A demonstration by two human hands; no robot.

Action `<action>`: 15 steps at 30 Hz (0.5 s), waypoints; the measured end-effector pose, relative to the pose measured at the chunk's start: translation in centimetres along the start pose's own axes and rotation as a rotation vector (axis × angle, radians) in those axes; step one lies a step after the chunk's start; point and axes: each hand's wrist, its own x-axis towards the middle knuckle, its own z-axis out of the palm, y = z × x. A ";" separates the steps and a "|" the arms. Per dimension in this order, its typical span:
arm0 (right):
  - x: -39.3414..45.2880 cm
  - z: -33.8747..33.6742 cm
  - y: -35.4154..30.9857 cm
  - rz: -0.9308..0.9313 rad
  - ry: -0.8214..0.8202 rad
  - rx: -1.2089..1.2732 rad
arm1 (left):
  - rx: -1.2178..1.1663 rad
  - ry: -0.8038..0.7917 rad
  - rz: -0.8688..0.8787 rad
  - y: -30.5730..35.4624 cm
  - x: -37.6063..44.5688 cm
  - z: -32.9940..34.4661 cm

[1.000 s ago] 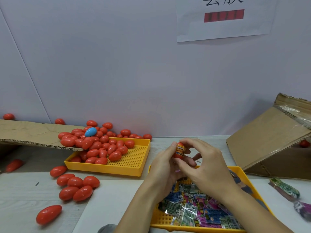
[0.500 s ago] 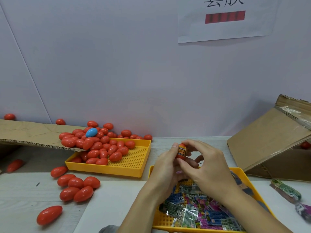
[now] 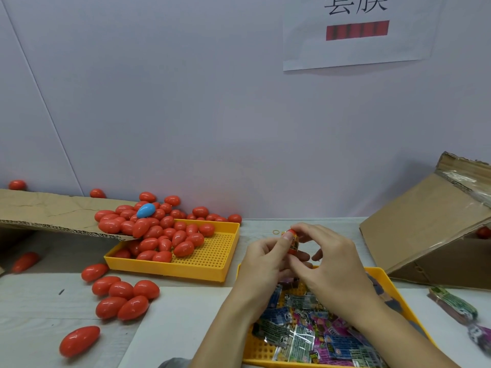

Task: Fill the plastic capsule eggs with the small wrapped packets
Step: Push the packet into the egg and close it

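Bright, even light, soft shadows, glossy glints on the eggs (image 3: 148, 235); edges bend, right corner perhaps motion-blurred.

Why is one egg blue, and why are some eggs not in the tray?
One blue egg sits on top of the red pile in the yellow tray; every other egg is red. Several red eggs lie loose on the table to the tray's left, as if spilled.

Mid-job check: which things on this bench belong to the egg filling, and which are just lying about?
In the job:
- orange egg, held by left hand and right hand
- tray of packets
- tray of red eggs
- loose red eggs

Lying about:
- blue egg
- cardboard flap
- cardboard box
- rubber band
- wall sign
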 end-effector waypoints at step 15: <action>0.1 -0.5 0.0 0.001 -0.037 0.021 | -0.040 0.040 0.051 0.1 0.1 -0.5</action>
